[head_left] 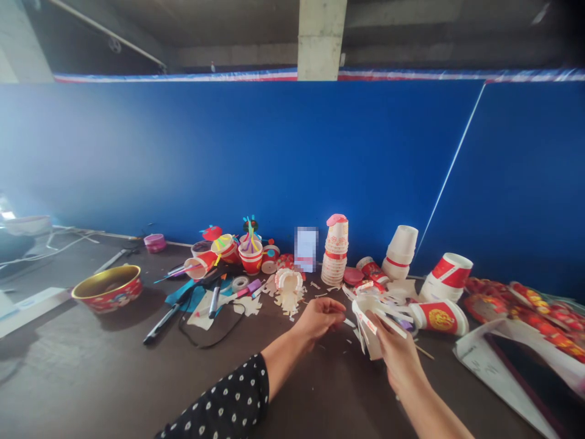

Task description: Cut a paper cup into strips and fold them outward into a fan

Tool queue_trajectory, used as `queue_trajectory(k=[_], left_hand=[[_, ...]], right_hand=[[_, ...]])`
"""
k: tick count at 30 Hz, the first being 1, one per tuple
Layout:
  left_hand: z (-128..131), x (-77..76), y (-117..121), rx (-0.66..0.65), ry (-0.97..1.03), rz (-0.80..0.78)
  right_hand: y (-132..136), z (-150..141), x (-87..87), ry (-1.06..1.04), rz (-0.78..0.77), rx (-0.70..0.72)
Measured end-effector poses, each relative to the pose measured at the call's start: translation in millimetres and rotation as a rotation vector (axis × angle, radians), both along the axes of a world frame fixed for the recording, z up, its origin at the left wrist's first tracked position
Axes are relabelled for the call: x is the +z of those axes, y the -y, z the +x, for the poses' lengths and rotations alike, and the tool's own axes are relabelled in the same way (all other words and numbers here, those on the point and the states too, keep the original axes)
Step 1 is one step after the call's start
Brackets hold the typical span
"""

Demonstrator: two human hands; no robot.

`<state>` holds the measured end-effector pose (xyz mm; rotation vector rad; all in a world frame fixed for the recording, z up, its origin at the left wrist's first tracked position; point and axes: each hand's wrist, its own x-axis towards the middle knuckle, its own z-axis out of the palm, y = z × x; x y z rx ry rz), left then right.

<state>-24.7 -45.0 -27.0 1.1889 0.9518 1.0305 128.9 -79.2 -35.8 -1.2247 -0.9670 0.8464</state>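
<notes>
My right hand grips a white paper cup whose wall is cut into strips that splay outward. My left hand is just left of the cup, thumb and fingers pinched together. A small white paper scrap lies close to its fingertips, and I cannot make out whether anything is in the pinch. Beyond my left hand stands another cut paper cup with its strips fanned out. Tiny paper bits are scattered on the dark table under my hands.
Behind stands a stack of paper cups. More white cups and a tipped red cup are at right, by a tablet. Markers, decorated cups and a gold-lined red bowl occupy the left. A blue partition rises behind.
</notes>
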Motion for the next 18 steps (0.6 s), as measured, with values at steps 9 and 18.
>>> queue_trajectory(k=[9, 18], left_hand=[[14.8, -4.4, 13.8, 0.047, -0.092, 0.275], [21.2, -5.9, 25.4, 0.167, -0.121, 0.33]], right_hand=[[10.6, -18.6, 3.7, 0.048, -0.001, 0.007], [10.1, -22.3, -2.1, 0.136, 0.048, 0.004]])
